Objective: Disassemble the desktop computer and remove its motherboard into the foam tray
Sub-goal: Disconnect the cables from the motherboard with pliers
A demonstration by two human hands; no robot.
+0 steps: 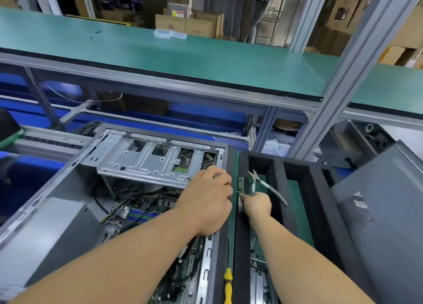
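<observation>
Behind the work stood a factory bench with a green shelf (183,58) on a grey frame, and many cardboard boxes (190,24) were stacked far at the back. On the lower surface the computer case (68,189) lay open on its side, with the drive cage (146,159) across its far part and the power supply (52,235) at the near left. The motherboard (146,212) was not yet removed; it sat deep in the case, with cables over it. Just beside the case, on the right, lay the black foam tray (277,177), and a grey side panel (377,212) leaned further right. The left hand (206,200) rested on the right edge of the case near the cage, its fingers curled, but whether it held something I could not tell. The right hand (257,204) was inside the tray and gripped one handle of the cutters (263,184), whose jaws pointed away from the person. A yellow screwdriver (227,285) lay between case and tray. I judged that the step in hand was taking the cutters, so the work was at an early stage. The next move probably called for bringing the cutters into the case to free the cables, carefully, without touching the board.
</observation>
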